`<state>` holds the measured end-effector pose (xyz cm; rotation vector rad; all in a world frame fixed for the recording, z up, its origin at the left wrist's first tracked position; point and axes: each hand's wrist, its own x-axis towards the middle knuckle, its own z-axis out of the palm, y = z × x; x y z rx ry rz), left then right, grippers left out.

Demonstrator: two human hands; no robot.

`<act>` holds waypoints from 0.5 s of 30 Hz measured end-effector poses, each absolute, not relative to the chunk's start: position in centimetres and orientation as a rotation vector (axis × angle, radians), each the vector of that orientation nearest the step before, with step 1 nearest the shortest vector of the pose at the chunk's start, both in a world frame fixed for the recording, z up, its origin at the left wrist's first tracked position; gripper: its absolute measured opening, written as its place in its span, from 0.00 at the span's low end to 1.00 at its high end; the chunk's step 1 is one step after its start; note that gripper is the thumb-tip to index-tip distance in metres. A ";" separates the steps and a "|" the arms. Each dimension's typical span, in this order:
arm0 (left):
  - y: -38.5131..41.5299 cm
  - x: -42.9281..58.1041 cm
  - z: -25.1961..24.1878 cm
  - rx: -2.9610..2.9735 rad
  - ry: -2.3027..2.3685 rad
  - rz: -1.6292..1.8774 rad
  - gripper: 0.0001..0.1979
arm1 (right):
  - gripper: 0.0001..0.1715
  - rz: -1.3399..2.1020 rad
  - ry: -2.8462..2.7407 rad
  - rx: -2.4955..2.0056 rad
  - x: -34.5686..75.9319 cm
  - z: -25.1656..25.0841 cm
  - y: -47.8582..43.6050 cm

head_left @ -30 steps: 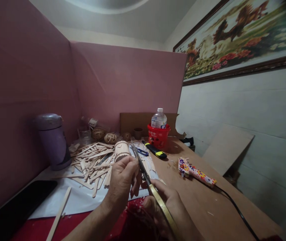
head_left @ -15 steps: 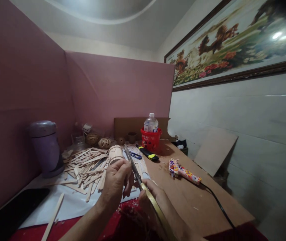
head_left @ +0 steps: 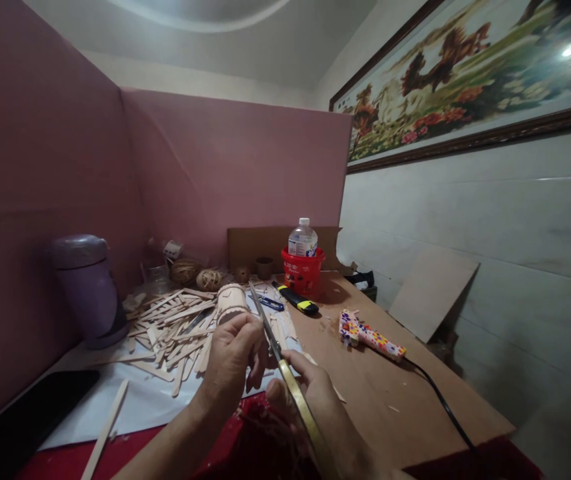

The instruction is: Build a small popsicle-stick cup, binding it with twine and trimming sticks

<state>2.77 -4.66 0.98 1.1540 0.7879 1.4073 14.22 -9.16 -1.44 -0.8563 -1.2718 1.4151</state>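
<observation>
although the wooden cylinder (head_left: 231, 301) already has its wall and two bands, the loose sticks (head_left: 178, 327) heaped to its left lie unused; how much is left to do can't be told. the left hand (head_left: 235, 345), just in front of the cylinder, is curled closed, anything it pinches hidden. the right hand (head_left: 323, 395), in front and to the cylinder's right, grips the scissors (head_left: 293, 387), blade gap unclear. compared with half a second ago, its thumb sits farther left.
</observation>
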 end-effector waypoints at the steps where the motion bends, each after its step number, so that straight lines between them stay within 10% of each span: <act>1: -4.6 2.8 1.0 1.158 0.783 1.406 0.14 | 0.30 1.410 -1.271 -0.852 14.2 -1.6 -9.1; 15: -4.1 2.5 1.2 1.247 0.728 1.434 0.14 | 0.25 1.284 -1.271 -0.790 13.5 -0.2 -9.1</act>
